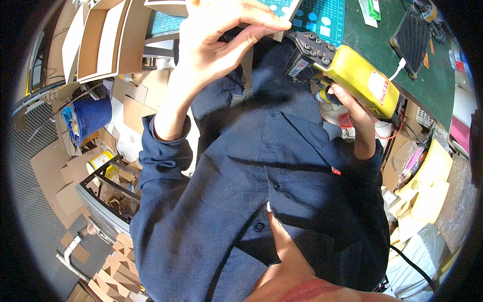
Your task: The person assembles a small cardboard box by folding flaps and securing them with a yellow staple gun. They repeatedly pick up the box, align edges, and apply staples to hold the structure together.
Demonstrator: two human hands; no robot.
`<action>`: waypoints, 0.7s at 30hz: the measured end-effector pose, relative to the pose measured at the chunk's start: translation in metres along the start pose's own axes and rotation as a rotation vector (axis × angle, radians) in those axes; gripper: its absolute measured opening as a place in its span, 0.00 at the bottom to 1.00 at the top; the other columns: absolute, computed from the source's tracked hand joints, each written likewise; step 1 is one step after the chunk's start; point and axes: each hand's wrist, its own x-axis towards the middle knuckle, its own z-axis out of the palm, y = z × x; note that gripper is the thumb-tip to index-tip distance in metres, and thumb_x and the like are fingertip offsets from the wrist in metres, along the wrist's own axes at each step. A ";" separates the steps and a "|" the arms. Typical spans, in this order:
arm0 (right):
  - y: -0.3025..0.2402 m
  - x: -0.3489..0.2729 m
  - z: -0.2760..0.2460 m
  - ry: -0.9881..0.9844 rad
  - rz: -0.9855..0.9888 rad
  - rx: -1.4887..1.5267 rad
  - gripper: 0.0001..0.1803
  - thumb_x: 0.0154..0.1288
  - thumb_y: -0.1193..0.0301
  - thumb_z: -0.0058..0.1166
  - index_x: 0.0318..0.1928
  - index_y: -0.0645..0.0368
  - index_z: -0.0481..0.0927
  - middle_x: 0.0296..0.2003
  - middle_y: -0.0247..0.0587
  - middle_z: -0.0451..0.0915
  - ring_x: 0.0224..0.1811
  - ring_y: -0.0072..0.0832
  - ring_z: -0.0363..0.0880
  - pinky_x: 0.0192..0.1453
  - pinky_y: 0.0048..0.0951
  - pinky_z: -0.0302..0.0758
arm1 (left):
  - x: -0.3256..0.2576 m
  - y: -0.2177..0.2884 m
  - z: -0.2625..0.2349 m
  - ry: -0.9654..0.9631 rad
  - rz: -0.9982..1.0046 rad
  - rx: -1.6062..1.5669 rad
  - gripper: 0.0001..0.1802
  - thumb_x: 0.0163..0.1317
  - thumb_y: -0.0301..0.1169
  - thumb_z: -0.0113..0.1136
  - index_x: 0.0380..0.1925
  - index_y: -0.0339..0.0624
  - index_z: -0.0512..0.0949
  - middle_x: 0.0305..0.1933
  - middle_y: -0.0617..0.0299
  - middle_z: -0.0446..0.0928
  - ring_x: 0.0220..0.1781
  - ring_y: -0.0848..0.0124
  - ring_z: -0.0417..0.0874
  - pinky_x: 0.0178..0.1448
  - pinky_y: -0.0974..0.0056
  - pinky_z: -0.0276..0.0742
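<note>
Right fingers [338, 91] gripping yellow glue gun [363, 81], blue bucket [90, 115] contents unclear

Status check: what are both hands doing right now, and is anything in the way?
Right hand grips yellow glue gun. Left hand pinches cardboard piece at gun's black nozzle. Nothing between them.

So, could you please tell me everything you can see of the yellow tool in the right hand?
The yellow tool looks like a hot glue gun: a glossy yellow plastic body with a white-and-red label on its side and a black front section studded with round screw recesses. It lies tilted, its black end pointing up-left toward the green cutting mat. The right hand holds it from below, fingers curled around the handle. A white cable leaves its rear end.
</note>
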 end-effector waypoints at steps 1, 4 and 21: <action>-0.004 0.002 0.000 -0.016 0.072 0.053 0.21 0.63 0.72 0.67 0.56 0.60 0.82 0.53 0.37 0.84 0.58 0.30 0.80 0.67 0.33 0.71 | 0.000 0.000 0.000 0.000 -0.007 -0.007 0.09 0.57 0.25 0.71 0.38 0.51 0.89 0.34 0.70 0.87 0.29 0.80 0.76 0.48 0.68 0.57; -0.014 0.008 0.000 -0.012 0.261 0.177 0.21 0.62 0.72 0.68 0.56 0.61 0.82 0.53 0.37 0.84 0.56 0.28 0.81 0.65 0.32 0.73 | 0.004 0.007 -0.004 -0.020 -0.056 -0.010 0.09 0.57 0.25 0.71 0.38 0.51 0.89 0.35 0.70 0.87 0.31 0.79 0.78 0.48 0.67 0.58; -0.134 -0.155 -0.096 0.519 0.056 -0.602 0.25 0.59 0.74 0.63 0.58 0.64 0.75 0.54 0.42 0.78 0.55 0.35 0.77 0.62 0.33 0.72 | 0.002 0.016 -0.008 0.100 -0.123 -0.032 0.12 0.61 0.32 0.70 0.45 0.50 0.84 0.37 0.66 0.83 0.45 0.69 0.82 0.61 0.63 0.64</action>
